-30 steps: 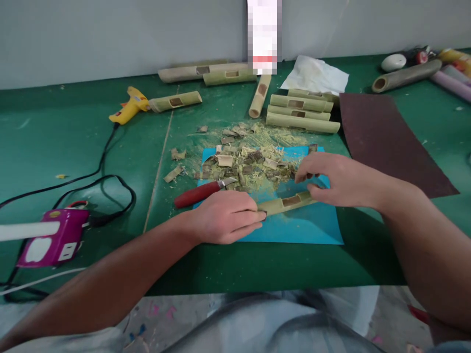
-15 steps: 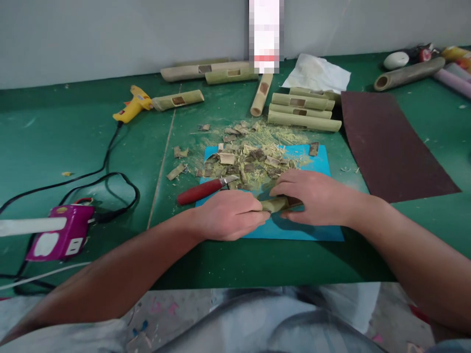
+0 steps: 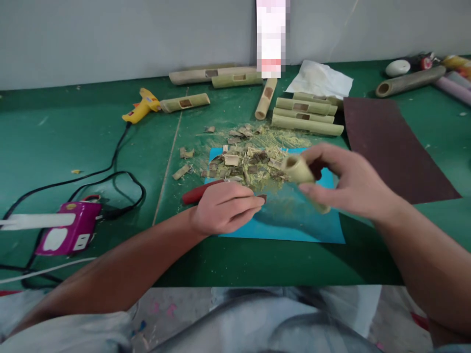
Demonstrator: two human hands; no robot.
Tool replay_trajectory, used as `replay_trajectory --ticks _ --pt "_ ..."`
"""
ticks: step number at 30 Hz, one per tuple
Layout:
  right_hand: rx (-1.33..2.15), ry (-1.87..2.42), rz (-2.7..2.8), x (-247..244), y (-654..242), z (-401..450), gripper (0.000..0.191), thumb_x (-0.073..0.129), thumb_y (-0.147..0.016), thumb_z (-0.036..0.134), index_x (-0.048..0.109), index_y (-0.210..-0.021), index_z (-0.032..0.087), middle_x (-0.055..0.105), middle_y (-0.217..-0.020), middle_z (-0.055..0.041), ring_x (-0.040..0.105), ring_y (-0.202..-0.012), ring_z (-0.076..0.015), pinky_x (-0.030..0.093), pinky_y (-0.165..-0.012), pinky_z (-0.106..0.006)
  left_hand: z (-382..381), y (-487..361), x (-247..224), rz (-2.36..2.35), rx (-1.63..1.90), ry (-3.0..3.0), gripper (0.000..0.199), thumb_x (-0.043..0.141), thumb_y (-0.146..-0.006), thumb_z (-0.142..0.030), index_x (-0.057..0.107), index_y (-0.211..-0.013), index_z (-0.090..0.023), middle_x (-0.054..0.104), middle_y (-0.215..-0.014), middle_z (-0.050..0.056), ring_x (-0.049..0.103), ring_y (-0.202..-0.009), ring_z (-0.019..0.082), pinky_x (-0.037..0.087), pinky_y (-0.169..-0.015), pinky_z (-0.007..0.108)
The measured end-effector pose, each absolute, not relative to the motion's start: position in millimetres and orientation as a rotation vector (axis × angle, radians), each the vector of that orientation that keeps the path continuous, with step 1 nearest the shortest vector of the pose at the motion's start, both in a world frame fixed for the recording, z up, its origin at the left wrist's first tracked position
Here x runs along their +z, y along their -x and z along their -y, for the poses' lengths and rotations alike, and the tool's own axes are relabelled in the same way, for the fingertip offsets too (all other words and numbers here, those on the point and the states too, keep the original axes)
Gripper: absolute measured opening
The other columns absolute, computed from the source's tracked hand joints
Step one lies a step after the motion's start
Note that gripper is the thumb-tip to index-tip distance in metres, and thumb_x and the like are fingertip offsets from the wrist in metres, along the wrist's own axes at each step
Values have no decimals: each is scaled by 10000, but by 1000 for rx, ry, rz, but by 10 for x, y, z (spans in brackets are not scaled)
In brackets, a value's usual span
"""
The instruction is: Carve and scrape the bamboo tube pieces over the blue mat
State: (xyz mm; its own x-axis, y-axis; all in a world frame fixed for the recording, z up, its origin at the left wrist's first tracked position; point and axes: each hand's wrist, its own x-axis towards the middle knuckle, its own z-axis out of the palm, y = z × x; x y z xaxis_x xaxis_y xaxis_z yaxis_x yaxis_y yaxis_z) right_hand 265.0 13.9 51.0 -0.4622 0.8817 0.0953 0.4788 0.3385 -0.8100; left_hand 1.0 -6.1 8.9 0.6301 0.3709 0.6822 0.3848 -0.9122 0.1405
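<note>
1. Right hand (image 3: 349,181): part-curled, thumb and fingers closed on the pale green, hollow bamboo tube (image 3: 299,171). Tube's tilted, raised over the blue flat sheet (image 3: 287,228). Firm grip, no squeezing; fingertips off the rim.
2. Left hand (image 3: 226,208): nearly closed, pinching a small, dark brown, flat piece (image 3: 263,198) at its fingertips. Keep the edge exposed, pinch light.
3. Red-handled metal knife (image 3: 198,192) lies just beyond left hand. Keep knuckles off the blade.

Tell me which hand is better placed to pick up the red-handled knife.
Left, probably: the left hand is beside the knife, though pinching a small dark piece; the right hand is farther off, holding a bamboo tube.
</note>
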Motion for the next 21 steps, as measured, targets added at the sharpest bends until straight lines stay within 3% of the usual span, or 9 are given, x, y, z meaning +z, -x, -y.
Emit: replay_trajectory --ticks 5,13,17,21 --pt "1099 1270 1459 415 -2716 -290 311 678 -762 375 594 -1043 274 616 -848 -15 592 -740 -180 504 -654 -339 77 -40 20 845 -1255 2851 139 653 -859 -144 657 -992 -181 693 -881 34 667 -761 103 570 -735 207" --pt "1315 1315 1214 219 -2641 -336 441 703 -773 380 574 -1166 230 633 -823 11 604 -624 -132 535 -642 -321 92 -59 20 1088 -1460 2817 136 642 -866 -137 678 -989 -183 702 -906 43 672 -788 109 567 -731 209" --pt "1375 1312 1158 212 -2608 -300 361 696 -787 401 614 -1091 225 655 -813 -8 631 -658 -151 549 -651 -326 95 -56 25 1300 -1460 2819 176 637 -879 -216 683 -1045 -182 705 -958 57 660 -747 112 572 -712 232" --pt "1488 1295 1065 153 -2583 -288 276 735 -751 415 661 -922 211 662 -795 -25 648 -712 -179 556 -687 -352 126 -98 67 1451 -1366 2867 384 742 -796 -315 663 -1136 -157 692 -1066 105 680 -897 180 589 -824 302"
